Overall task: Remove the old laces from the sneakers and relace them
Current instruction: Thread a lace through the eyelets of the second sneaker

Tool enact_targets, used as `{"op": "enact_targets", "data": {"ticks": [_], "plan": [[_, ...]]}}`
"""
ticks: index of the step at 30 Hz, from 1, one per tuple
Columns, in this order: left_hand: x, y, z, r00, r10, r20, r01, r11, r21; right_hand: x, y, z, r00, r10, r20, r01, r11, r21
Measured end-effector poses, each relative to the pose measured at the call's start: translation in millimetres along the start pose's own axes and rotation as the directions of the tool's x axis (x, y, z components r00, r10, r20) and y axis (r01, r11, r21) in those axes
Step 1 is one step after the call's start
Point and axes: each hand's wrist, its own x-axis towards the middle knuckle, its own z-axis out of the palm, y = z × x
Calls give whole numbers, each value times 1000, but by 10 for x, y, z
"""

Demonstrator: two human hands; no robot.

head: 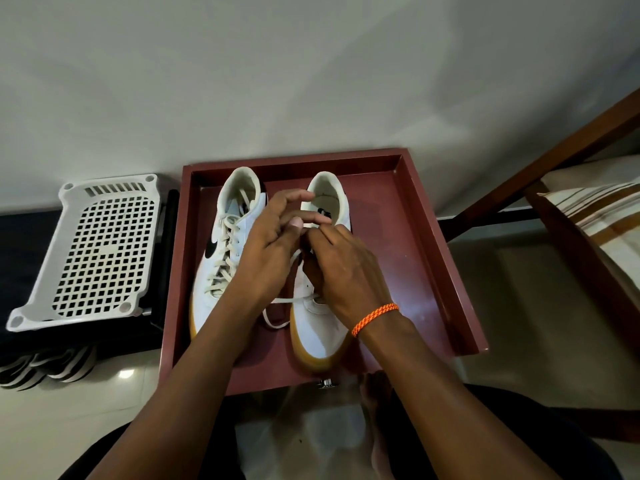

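Two white sneakers with gum soles stand side by side in a dark red tray (429,244), toes toward me. The left sneaker (221,258) is fully laced with a cream lace. Over the right sneaker (322,327) both hands work at the tongue. My left hand (270,251) reaches across with fingers curled, thumb and fingertips at the lace near the top eyelets. My right hand (346,268), an orange cord on its wrist, pinches the lace against the shoe's throat. A loose loop of white lace (277,317) trails off the shoe's left side onto the tray.
A white perforated plastic rack (93,251) lies on a dark surface at the left. At the right stand a wooden chair frame (568,258) and a striped cushion. Pale floor tiles and my bare foot (377,393) show below the tray.
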Motion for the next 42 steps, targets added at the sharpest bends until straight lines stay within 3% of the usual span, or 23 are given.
{"op": "enact_targets", "data": {"ticks": [3,6,9,11,14,17,20,26,29,31,33,34,36,38,39,42], "plan": [[-13,12,-9,1000,-29,10,29,999,-15,9,-24,-31,997,13,-70,-9,999,52],[-14,8,-4,999,-45,18,45,999,-11,69,-10,-121,974,112,-195,-70,975,211],[0,26,-27,998,-49,44,53,995,-81,146,85,-294,890,265,-371,-119,920,373],[5,68,-63,999,-23,37,30,980,-199,180,203,-356,804,435,-406,-183,830,527],[16,143,-173,1000,13,-2,-13,908,-419,222,367,-365,689,651,-320,-210,601,771],[40,156,-303,997,10,-77,-49,844,-534,250,435,-372,630,738,-241,-209,460,863],[63,124,-348,990,-30,-141,-52,836,-546,248,449,-370,580,795,-179,-224,366,903],[66,112,-341,991,-73,-111,-2,825,-566,255,584,-380,347,937,-47,-258,143,956],[60,122,-356,991,-93,-98,22,825,-565,217,624,-380,275,961,17,-331,78,940],[57,124,-354,988,-111,-107,39,853,-521,180,620,-404,310,951,12,-479,145,866],[51,133,-331,986,-111,-128,47,906,-420,150,562,-416,406,907,-111,-726,394,563],[46,134,-309,986,-97,-134,46,938,-343,149,507,-435,476,853,-214,-757,521,394],[24,135,-246,992,-43,-119,21,984,-177,183,385,-484,675,654,-342,-583,757,297],[0,137,-175,997,18,-71,-21,999,-33,229,304,-429,865,419,-276,-297,870,393],[-8,141,-145,998,34,-47,-33,999,23,226,236,-381,927,332,-173,-239,881,408],[-5,131,-143,998,52,-28,-50,997,66,148,124,-171,964,239,116,-266,882,389]]}}
